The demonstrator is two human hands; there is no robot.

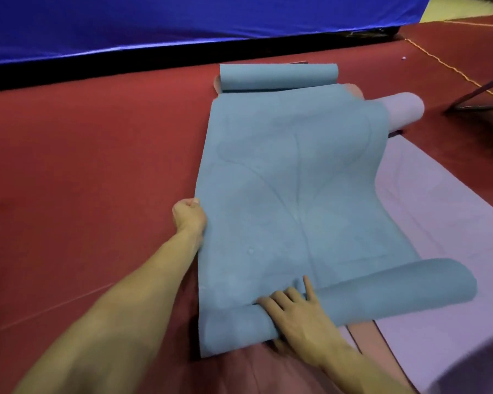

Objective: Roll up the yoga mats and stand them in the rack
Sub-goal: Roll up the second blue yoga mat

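Head view: blue mat [291, 177] spread on red floor [83, 166], curled at far end, near end rolled. Left hand [189, 214] pinching mat's left edge. Right hand [293, 308] lying on near roll, fingers fairly straight, pressing. Lilac mat [439, 211] just beside, right, partly under blue. Blue cloth [154, 21] behind.

Two yoga mats lie on the red floor: one blue-grey mat [291, 180] at centre frame, curled at both ends, and one lilac mat [439, 223] at right, rolled at its far end. Two bare hands are in view, the left hand [189, 214] at centre left and the right hand [293, 311] at lower centre.
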